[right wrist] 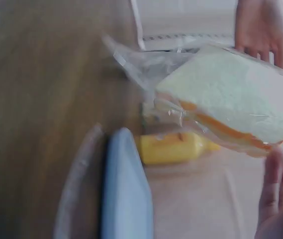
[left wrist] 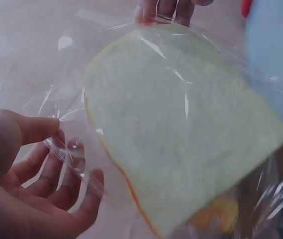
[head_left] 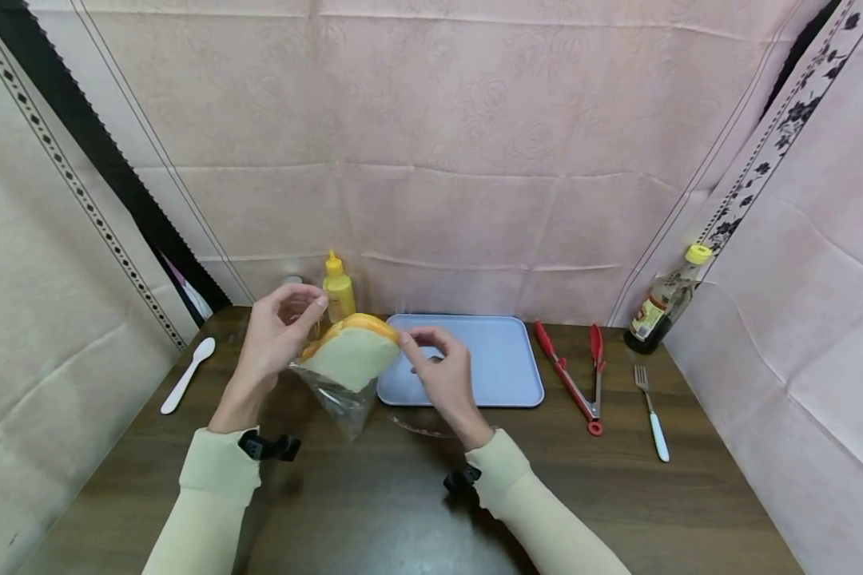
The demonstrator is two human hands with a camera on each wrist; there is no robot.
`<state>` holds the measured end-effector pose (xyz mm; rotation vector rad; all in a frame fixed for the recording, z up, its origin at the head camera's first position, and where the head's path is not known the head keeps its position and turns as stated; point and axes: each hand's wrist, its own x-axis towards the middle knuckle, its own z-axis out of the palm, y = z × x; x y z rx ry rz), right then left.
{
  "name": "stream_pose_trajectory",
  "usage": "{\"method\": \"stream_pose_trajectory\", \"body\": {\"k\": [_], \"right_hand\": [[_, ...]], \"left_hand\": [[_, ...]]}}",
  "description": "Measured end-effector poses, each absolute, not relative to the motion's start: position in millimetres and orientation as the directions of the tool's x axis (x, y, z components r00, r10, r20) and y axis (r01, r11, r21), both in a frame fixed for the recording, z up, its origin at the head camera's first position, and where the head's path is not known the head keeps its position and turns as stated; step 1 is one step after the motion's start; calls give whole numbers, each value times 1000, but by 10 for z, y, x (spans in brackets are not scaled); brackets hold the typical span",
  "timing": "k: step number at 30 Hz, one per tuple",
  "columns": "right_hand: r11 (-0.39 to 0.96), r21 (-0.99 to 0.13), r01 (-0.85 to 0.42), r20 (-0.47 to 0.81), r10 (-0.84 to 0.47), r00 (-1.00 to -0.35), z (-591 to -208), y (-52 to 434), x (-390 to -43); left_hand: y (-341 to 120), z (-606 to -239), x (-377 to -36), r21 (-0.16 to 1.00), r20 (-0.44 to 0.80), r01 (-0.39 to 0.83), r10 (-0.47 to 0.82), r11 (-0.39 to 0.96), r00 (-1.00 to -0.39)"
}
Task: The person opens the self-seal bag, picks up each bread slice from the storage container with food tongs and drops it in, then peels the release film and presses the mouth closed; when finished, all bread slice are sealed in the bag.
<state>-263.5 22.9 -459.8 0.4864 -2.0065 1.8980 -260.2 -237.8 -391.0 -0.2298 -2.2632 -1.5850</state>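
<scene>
Slices of bread (head_left: 355, 355) with an orange-brown crust sit inside a clear plastic bag (head_left: 347, 406), held up above the table. My left hand (head_left: 269, 335) pinches the bag's film at its upper left; thumb and finger meet on it in the left wrist view, beside the pale bread face (left wrist: 176, 119). My right hand (head_left: 449, 379) pinches the bag at the bread's upper right corner. In the right wrist view, its fingertips (right wrist: 274, 164) touch the film at the crust. The bag's lower part hangs loose and crinkled.
Behind the bag stand a yellow squeeze bottle (head_left: 340, 289) and a partly hidden pale-topped container (head_left: 292, 279). A blue tray (head_left: 503, 363), red-handled tongs (head_left: 571, 383), a fork (head_left: 651, 415) and a dark-sauce bottle (head_left: 662, 307) lie rightward. A white spoon (head_left: 188, 375) is left. A clear curved edge (head_left: 424, 431) fronts the tray.
</scene>
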Motion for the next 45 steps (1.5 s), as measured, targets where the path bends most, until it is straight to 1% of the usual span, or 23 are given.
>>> {"method": "stream_pose_trajectory", "body": {"k": [3, 5, 9, 12, 17, 20, 23, 25, 28, 30, 32, 36, 39, 45], "right_hand": [[4, -864, -503, 503, 19, -864, -4511, 445, -2625], [-42, -867, -497, 496, 41, -867, -4450, 588, -2615], [-169, -884, -435, 431, 62, -900, -4327, 853, -2594], [-203, -883, -423, 418, 70, -906, -4250, 1021, -2578], [-136, -865, -483, 473, 96, -876, -4196, 1255, -2553], [-137, -854, -502, 484, 143, -863, -4203, 1391, -2528], [-158, -853, -497, 472, 170, -865, -4215, 1529, -2506], [-163, -859, -485, 462, 162, -872, -4206, 1608, -2483], [-176, -867, -466, 452, 118, -884, -4169, 1685, -2453], [-171, -870, -463, 455, 83, -887, -4138, 1715, -2433], [-159, -867, -471, 467, 63, -882, -4102, 1738, -2422], [-181, -856, -484, 473, 101, -875, -4032, 1799, -2420], [-228, -844, -486, 468, 130, -874, -4004, 1837, -2417], [-207, -834, -512, 505, 89, -859, -4012, 1781, -2388]], "left_hand": [[-2211, -3874, -2608, 895, 419, 398, -74, 203, -905], [-2084, -3870, -2625, 896, 435, 424, -76, 129, -897], [-1821, -3884, -2654, 906, 420, 423, -87, -17, -903], [-1634, -3906, -2658, 911, 402, 406, -71, -68, -913], [-1413, -3962, -2655, 907, 417, 417, -16, -64, -909], [-1370, -3998, -2657, 894, 440, 441, -31, -80, -898], [-1355, -4031, -2655, 891, 438, 441, -48, -108, -897], [-1333, -4054, -2644, 896, 425, 426, -35, -122, -904], [-1270, -4079, -2621, 905, 416, 409, 41, -118, -909], [-1223, -4083, -2607, 905, 422, 412, 106, -103, -901], [-1189, -4070, -2594, 900, 434, 424, 145, -97, -889], [-1194, -4017, -2577, 893, 444, 432, 86, -127, -892], [-1207, -3989, -2572, 892, 435, 422, 54, -165, -899], [-1086, -3970, -2529, 882, 467, 448, 157, -145, -870]]}}
